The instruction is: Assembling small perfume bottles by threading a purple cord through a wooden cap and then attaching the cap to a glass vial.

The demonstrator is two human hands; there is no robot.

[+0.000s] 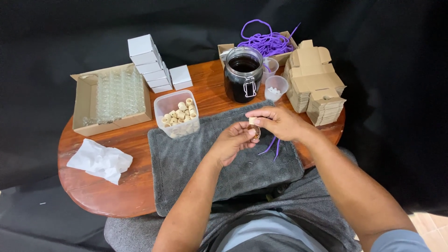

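Observation:
My left hand (pixel 232 142) grips a small glass bottle (pixel 255 131) filled with dark liquid, held above a grey towel (pixel 186 163). My right hand (pixel 278 122) pinches the cork (pixel 253 120) sitting in the bottle's mouth. A purple cord (pixel 273 145) hangs down from under my right hand onto the towel. Both hands meet over the middle of the towel.
On the round wooden table (pixel 93 186): a plastic tub of corks (pixel 177 113), a glass jar of dark liquid (pixel 243 74), a cardboard box of empty small bottles (pixel 113 97), stacked white boxes (pixel 151 65), flat cardboard boxes (pixel 315 79), purple cord in a box (pixel 268 42), two plastic cups (pixel 276 86), crumpled white tissue (pixel 99 161).

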